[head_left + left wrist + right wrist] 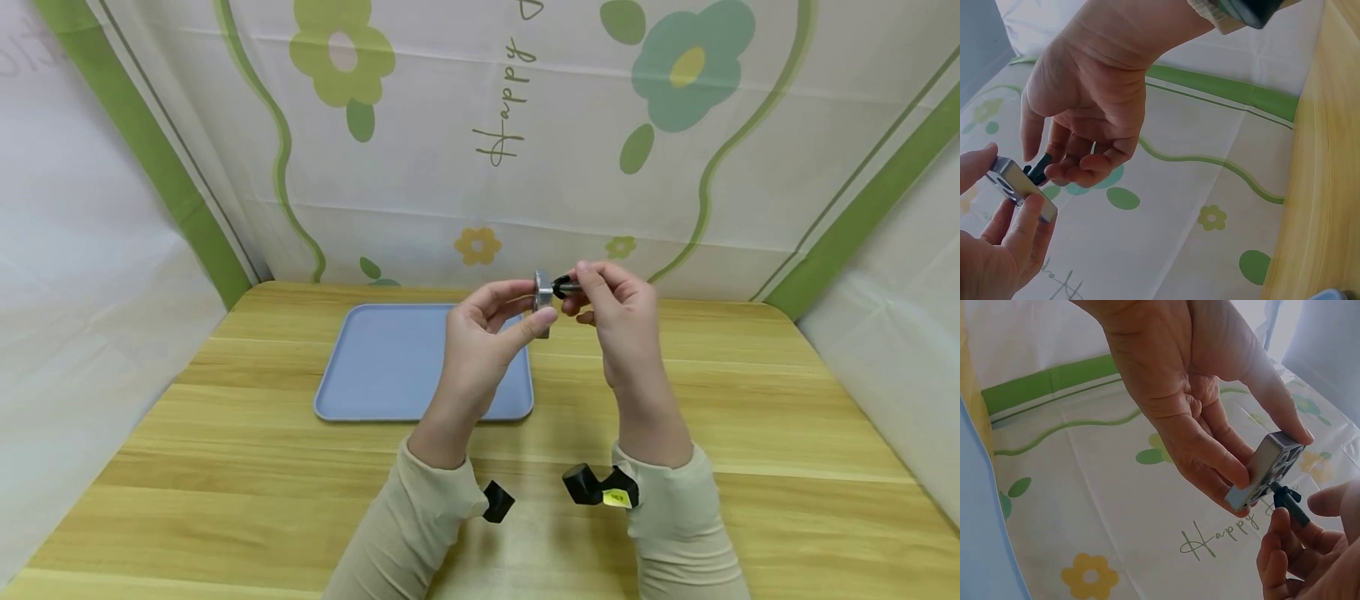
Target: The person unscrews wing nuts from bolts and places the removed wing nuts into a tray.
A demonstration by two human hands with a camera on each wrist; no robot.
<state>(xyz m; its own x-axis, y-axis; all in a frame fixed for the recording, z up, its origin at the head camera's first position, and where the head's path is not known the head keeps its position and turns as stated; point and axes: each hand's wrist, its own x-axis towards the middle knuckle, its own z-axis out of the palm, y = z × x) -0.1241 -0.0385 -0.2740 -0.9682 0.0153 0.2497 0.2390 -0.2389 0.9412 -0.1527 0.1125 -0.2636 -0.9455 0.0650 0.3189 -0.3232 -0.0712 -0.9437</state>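
My left hand (pixel 480 346) grips a silver metal block (pixel 543 290) by its edges between thumb and fingers. In the right wrist view, openings show in the face of the block (pixel 1270 465). A threaded bolt (pixel 1298 514) with a dark wing nut (pixel 1287 497) on it meets that face; how deep its tip goes in cannot be told. My right hand (pixel 622 321) holds the bolt's outer end with curled fingers, the wing nut (pixel 560 287) lying between the two hands. Both hands are raised above the table, just right of the tray.
A blue-grey tray (pixel 390 367) lies on the wooden table (pixel 247 467), partly behind my left forearm. A flower-printed cloth (pixel 420 167) stands along the back, with pale side walls. Black wrist devices (pixel 585 485) stick out from both sleeves.
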